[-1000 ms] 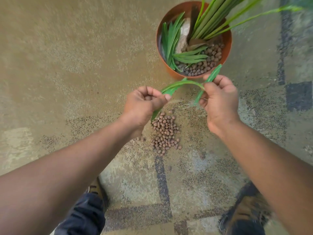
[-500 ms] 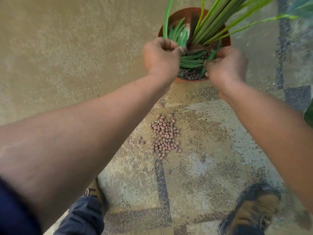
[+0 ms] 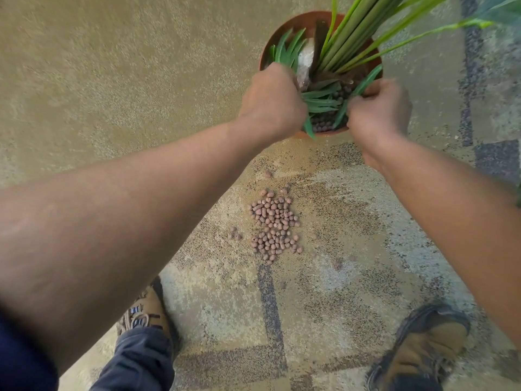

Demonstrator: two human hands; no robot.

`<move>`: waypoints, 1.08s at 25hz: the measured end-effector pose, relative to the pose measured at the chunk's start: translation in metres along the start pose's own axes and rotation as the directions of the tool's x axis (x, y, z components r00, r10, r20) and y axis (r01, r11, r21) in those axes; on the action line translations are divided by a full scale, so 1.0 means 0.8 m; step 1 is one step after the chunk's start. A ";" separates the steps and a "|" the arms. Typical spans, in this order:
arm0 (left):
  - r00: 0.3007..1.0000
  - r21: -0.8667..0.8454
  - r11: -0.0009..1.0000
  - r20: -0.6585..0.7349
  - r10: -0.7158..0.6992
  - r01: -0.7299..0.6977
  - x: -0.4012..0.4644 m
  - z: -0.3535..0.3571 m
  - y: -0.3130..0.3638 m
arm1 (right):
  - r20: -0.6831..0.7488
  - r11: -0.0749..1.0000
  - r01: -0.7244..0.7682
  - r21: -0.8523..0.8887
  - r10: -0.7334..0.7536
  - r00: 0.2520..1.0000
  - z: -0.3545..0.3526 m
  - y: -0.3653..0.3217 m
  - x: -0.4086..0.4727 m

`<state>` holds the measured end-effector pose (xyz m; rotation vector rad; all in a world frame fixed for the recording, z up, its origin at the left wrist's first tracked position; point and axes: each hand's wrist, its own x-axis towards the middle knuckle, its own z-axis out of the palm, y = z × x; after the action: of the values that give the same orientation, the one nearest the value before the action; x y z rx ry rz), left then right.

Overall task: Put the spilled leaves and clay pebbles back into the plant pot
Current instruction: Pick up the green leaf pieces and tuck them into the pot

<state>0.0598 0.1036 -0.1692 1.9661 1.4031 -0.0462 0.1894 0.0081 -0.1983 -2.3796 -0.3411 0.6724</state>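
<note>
Head view, looking down. Right hand [image 3: 379, 108]: fingers curled, grip closed around a long narrow green leaf [image 3: 366, 80] that runs from the fist up toward the far right rim of the round terracotta-orange plant pot [image 3: 284, 29]; a lower stretch of leaf shows just left of the knuckles, over the pot's near side. Left hand [image 3: 272, 100]: seen from the back, fingers curled under and out of sight, knuckles at the pot's near left rim among loose cut green leaves [image 3: 321, 101]. Whether its grip holds any of them I cannot tell. One leaf tip pokes out below this hand, across the pot's near rim.

Inside the pot: flat-lying cut leaves across the middle, a fan of shorter green blades [image 3: 287, 49] at the left side, a pale stone-like lump [image 3: 306, 60] beside them, and brown clay pebbles in the pot [image 3: 327, 124] at the near edge. Tall green plant stems [image 3: 355, 32] rise from the pot's centre toward the upper right and out of frame.

On the mottled tan and grey floor [image 3: 112, 80], nearer the person than the pot and well apart from it: a heap of spilled brown clay pebbles [image 3: 275, 224], with a few strays just left of the heap and a few between the heap and the pot.

Nearer still than the heap: a brown laced shoe [image 3: 146, 311] with a dark blue trouser leg [image 3: 141, 359] on the left, and a second brown shoe [image 3: 423, 342] on the right.
</note>
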 end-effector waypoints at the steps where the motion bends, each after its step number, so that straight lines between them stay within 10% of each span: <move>1: 0.999 0.036 0.999 0.032 0.014 -0.016 -0.001 -0.001 -0.001 | 0.015 1.000 -0.004 -0.004 0.004 1.000 -0.001 -0.001 0.000; 9: 0.972 0.261 0.936 0.080 0.221 -0.234 0.004 -0.003 0.004 | 0.080 0.987 0.105 -0.120 -0.095 0.992 -0.006 -0.004 0.011; 15: 0.981 0.068 0.979 -0.005 0.195 -0.194 0.002 0.006 -0.026 | 0.271 0.916 0.350 -0.196 -0.293 0.917 -0.006 -0.005 -0.037; 27: 0.984 -0.215 0.961 -0.054 0.168 -0.176 -0.019 0.032 -0.057 | 0.225 0.927 0.230 -0.296 -0.167 0.960 -0.005 0.003 -0.016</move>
<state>0.0244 0.0840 -0.2061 1.9027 1.1982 0.2162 0.1812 -0.0008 -0.1921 -2.5360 -0.8237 0.8073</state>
